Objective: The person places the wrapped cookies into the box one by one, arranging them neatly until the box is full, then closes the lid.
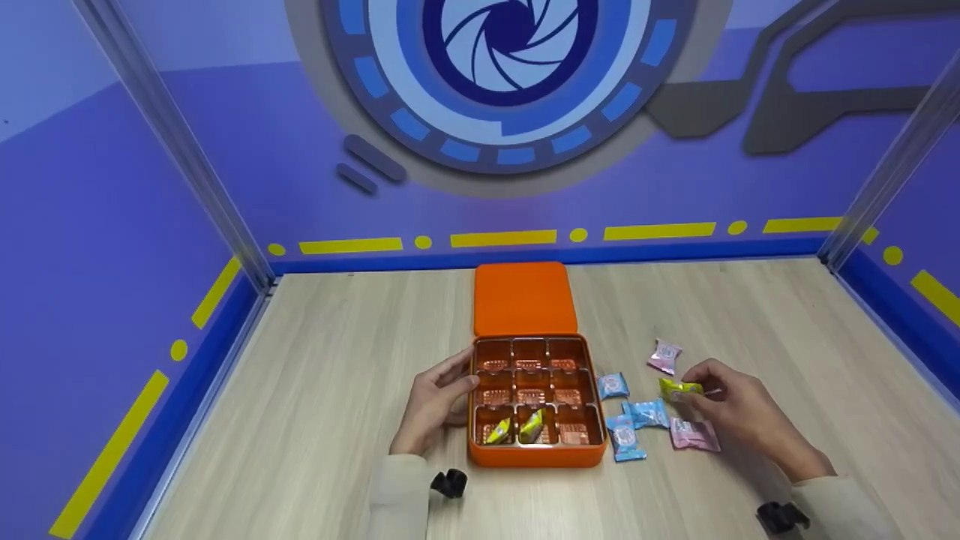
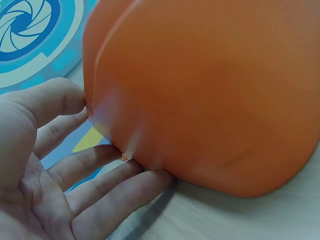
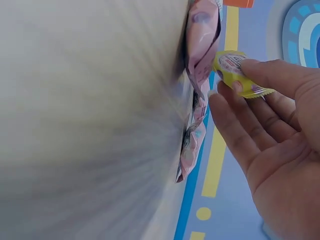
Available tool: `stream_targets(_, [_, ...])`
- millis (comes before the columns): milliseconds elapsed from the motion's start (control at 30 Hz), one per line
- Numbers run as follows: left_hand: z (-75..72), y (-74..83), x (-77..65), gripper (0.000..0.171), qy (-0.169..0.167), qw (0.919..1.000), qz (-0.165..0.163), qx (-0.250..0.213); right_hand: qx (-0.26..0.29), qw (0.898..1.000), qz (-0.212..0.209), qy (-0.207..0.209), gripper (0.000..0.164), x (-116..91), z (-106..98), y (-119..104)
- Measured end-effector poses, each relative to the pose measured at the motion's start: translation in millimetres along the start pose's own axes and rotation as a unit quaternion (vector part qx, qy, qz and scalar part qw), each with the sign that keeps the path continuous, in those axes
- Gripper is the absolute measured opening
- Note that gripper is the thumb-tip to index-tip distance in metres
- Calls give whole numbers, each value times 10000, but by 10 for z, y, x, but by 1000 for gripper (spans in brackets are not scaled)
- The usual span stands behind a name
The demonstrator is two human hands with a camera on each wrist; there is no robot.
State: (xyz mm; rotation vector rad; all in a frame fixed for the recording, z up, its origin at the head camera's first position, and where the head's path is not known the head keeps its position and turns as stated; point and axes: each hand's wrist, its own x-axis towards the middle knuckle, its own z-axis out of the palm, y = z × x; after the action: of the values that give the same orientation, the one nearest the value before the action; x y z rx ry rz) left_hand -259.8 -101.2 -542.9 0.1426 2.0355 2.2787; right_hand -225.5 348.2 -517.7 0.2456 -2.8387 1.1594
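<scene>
An orange box (image 1: 536, 456) with a clear divided tray lies on the table, its lid folded back. My left hand (image 1: 435, 401) rests against the left side of the box; in the left wrist view its fingertips (image 2: 157, 175) touch the orange wall. Between thumb and fingers, my right hand (image 1: 739, 397) pinches a yellow wrapped candy (image 3: 237, 75) above the table, right of the box. One yellow candy (image 1: 499, 431) lies in the front left compartment, another yellow candy (image 1: 532, 427) in the front middle one.
Between box and right hand lie blue wrapped candies (image 1: 646, 413), a few in number. One pink candy (image 1: 665, 356) lies farther back, another pink candy (image 1: 694, 434) below the right hand. Purple-blue walls (image 1: 420, 217) enclose the wooden table (image 1: 322, 360) at back and sides.
</scene>
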Motion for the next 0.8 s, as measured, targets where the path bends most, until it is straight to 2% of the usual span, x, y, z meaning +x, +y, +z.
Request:
stream_targets(200, [-2,15,-12,54,17,10000,-69,61,-159,9994,142,-256,26,4,-15,6])
stream_targets(400, [1,19,-21,55,56,9998,-188,21,-284,9988,-4,-409,28,-9,-13,3])
stream_targets(633, [6,21,-14,54,24,9999,-83,75,-437,9975,-197,-517,29,-13,-10,-1])
stream_targets(800, [0,22,-15,54,70,9997,-160,187,-558,9965,-278,-558,27,-11,-12,5])
